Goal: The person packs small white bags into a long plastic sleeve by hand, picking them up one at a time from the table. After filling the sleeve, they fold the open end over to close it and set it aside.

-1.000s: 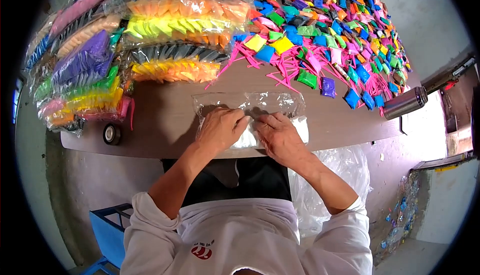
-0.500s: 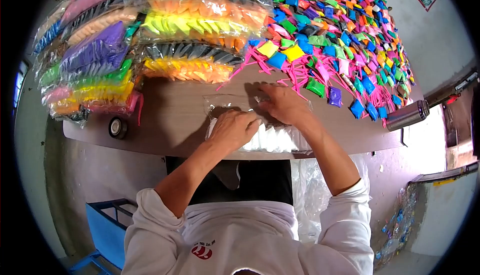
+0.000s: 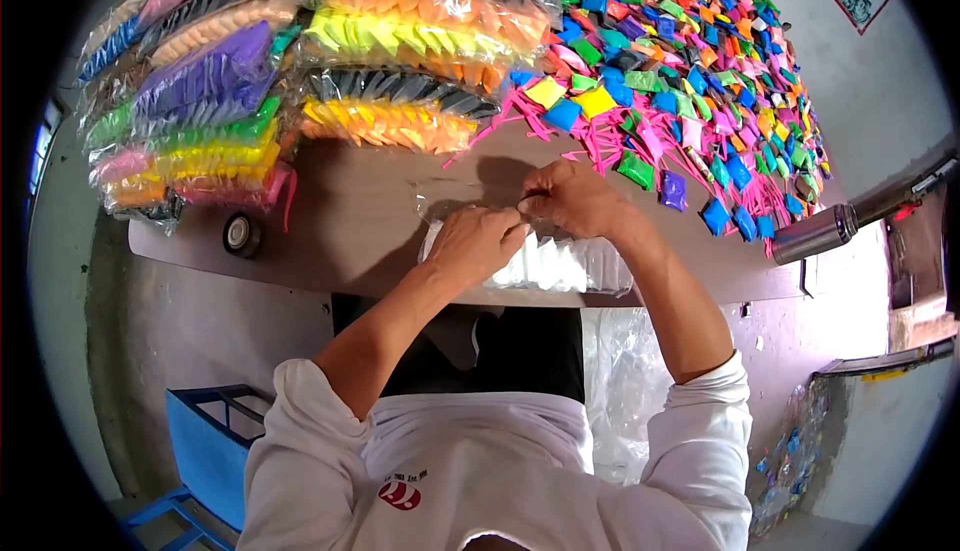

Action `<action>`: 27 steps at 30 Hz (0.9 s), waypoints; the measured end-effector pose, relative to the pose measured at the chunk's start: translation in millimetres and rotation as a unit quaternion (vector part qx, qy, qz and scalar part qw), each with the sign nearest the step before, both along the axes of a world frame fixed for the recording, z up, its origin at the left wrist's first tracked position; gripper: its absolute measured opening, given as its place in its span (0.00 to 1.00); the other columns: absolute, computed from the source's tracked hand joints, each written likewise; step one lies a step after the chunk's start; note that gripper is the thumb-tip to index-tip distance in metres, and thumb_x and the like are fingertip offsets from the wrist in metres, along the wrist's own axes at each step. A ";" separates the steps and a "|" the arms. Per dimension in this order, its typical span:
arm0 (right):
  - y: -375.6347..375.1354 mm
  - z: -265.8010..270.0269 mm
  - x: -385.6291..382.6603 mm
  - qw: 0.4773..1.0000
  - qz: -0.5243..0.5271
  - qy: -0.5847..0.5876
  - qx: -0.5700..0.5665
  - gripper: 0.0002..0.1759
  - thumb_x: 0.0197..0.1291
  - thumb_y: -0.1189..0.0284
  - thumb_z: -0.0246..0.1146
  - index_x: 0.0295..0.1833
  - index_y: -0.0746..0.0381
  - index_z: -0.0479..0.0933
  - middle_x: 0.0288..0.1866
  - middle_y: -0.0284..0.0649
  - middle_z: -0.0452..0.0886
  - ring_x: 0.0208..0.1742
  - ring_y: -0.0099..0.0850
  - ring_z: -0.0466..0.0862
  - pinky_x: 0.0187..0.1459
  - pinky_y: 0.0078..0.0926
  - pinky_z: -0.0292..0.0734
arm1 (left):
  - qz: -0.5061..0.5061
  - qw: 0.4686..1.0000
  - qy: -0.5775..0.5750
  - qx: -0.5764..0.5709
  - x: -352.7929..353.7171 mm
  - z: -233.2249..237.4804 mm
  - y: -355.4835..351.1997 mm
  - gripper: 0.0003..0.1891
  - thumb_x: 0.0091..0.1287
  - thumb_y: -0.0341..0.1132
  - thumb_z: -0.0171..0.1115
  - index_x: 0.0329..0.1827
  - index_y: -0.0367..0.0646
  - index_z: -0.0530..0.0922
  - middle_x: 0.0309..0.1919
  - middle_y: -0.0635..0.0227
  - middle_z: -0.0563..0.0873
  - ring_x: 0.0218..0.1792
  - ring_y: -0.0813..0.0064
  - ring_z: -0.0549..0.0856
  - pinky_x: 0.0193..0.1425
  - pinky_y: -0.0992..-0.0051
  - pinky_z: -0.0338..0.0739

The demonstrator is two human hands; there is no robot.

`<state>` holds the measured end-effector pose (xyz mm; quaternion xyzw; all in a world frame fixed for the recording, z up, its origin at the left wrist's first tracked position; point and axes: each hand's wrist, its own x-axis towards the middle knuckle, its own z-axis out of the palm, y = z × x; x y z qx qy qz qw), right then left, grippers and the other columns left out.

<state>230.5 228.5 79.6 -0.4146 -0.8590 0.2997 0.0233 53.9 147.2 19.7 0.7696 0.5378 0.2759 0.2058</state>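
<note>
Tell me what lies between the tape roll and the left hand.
In the head view, bare brown tabletop runs from the tape roll to the left hand, with only the edge of the clear plastic bag just before it.

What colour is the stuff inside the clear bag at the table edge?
White; the contents of the clear bag show best in the head view.

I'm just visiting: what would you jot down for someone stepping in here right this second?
Left hand: shut, pinching the clear bag at its top edge.
Right hand: shut on the same edge, fingertips meeting the left's.
Bag lies at the near edge of the table; loose coloured packets piled beyond.
Done: white pieces inside.
Left: bag top looks unsealed.
</note>
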 end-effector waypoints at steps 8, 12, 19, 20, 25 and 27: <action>-17.6 11.7 0.6 0.997 0.068 -0.026 0.017 0.16 0.55 0.66 0.69 0.45 0.64 0.81 0.38 0.51 0.85 0.42 0.48 0.85 0.45 0.43 0.78 | 0.005 1.000 0.028 0.014 -2.1 -2.8 -3.4 0.10 0.68 0.37 0.59 0.36 0.37 0.78 0.32 0.48 0.85 0.38 0.43 0.83 0.44 0.49 0.76; -27.6 4.2 -2.6 0.990 0.083 -0.054 0.098 0.15 0.53 0.68 0.70 0.44 0.65 0.79 0.34 0.52 0.84 0.40 0.53 0.84 0.43 0.47 0.77 | -0.007 0.999 0.018 0.038 -3.9 -2.3 -4.5 0.10 0.68 0.36 0.59 0.36 0.37 0.78 0.34 0.49 0.85 0.39 0.43 0.83 0.45 0.50 0.76; -39.5 -3.4 -0.4 0.989 0.068 -0.010 0.131 0.14 0.53 0.70 0.70 0.42 0.65 0.76 0.30 0.53 0.82 0.39 0.55 0.83 0.43 0.50 0.76 | -0.037 0.994 -0.057 0.086 -24.6 12.8 -12.9 0.10 0.73 0.35 0.58 0.39 0.36 0.80 0.36 0.50 0.84 0.40 0.47 0.82 0.46 0.54 0.75; -41.2 -2.1 -0.1 0.988 0.065 -0.032 0.136 0.14 0.53 0.70 0.69 0.43 0.63 0.78 0.33 0.51 0.84 0.41 0.54 0.84 0.44 0.50 0.77 | -0.038 0.994 -0.055 0.086 -32.2 18.1 -13.8 0.10 0.73 0.35 0.58 0.39 0.36 0.80 0.36 0.50 0.84 0.40 0.47 0.82 0.46 0.54 0.75; -50.6 -20.2 7.0 0.967 0.106 0.014 0.230 0.11 0.54 0.72 0.66 0.44 0.61 0.79 0.36 0.48 0.84 0.39 0.50 0.86 0.42 0.48 0.80 | 0.104 0.985 -0.102 0.093 -85.2 24.2 -20.3 0.16 0.75 0.41 0.57 0.36 0.35 0.79 0.30 0.52 0.81 0.34 0.49 0.80 0.42 0.59 0.74; -55.1 -21.6 6.5 0.955 0.109 0.007 0.278 0.09 0.57 0.74 0.62 0.44 0.60 0.79 0.36 0.46 0.83 0.37 0.47 0.86 0.38 0.45 0.81 | 0.139 0.983 -0.122 0.000 -112.7 -2.4 -18.7 0.25 0.78 0.49 0.52 0.34 0.34 0.79 0.25 0.55 0.80 0.29 0.59 0.80 0.40 0.65 0.75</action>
